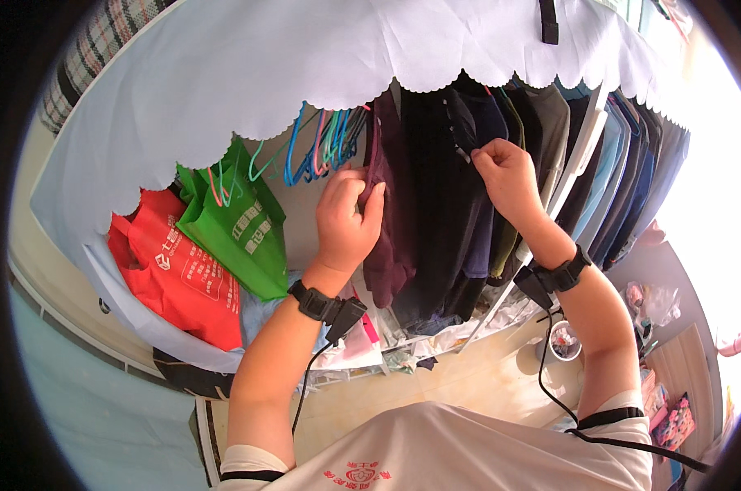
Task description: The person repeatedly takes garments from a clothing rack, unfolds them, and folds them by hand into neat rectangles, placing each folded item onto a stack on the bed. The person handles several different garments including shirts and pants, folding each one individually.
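A row of hung clothes fills the rack in front of me. My left hand [351, 214] is closed on the near edge of a dark maroon garment [393, 245], its thumb toward me and its fingertips partly hidden. To the right, my right hand [505, 173] pinches the edge of a dark garment [462, 123] with a spotted trim. Between the hands hangs a long black garment [429, 213]. Left of the maroon garment, several bare hangers [331, 143] in blue, pink and green hang bunched together.
A pale scalloped cover [288, 57] overhangs the rack. Red [174, 270] and green [243, 229] bags sit at the left. A white post [579, 168] splits the clothes, with more garments [624, 176] beyond. A small white bin [563, 342] stands on the floor, lower right.
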A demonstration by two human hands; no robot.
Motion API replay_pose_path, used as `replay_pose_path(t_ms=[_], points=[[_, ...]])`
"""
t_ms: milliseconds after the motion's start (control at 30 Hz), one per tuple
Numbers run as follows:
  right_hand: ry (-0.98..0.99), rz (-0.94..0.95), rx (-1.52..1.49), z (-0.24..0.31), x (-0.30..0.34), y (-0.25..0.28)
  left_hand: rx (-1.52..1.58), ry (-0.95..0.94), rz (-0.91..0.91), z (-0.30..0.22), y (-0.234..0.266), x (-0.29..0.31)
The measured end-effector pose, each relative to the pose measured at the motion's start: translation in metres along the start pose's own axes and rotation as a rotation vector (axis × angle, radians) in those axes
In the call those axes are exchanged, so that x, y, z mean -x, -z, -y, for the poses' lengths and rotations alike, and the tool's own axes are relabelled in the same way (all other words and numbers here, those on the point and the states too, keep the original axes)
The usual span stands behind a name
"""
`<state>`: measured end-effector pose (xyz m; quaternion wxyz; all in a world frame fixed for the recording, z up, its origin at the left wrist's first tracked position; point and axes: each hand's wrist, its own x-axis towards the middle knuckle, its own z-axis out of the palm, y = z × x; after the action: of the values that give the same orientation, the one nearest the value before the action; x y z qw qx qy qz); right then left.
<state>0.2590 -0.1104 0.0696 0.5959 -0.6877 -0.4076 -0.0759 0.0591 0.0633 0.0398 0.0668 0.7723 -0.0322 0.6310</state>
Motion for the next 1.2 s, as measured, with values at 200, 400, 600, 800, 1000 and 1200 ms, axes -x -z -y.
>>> replay_pose_path(t_ms=[200,400,600,800,1000,1200], points=[[0.042,0.014,0.097,0.007,-0.005,0.003,0.06,-0.098,0.099,-0.009,0.006,-0.01],[0.341,-0.204,0.198,0.033,0.001,-0.006,-0.166,0.146,0.301,0.0,-0.004,-0.019],[0.527,0.094,0.211,0.07,0.005,-0.056,-0.152,0.157,0.373,0.022,-0.032,-0.017],[0.472,0.164,0.478,0.089,-0.042,-0.114,-0.19,0.203,0.43,0.044,-0.049,0.009],[0.568,0.113,0.349,0.07,-0.029,-0.087,0.224,0.596,0.444,0.029,-0.03,0.046],[0.513,-0.315,0.382,0.042,-0.016,-0.003,0.422,0.703,0.437,-0.012,-0.019,0.045]])
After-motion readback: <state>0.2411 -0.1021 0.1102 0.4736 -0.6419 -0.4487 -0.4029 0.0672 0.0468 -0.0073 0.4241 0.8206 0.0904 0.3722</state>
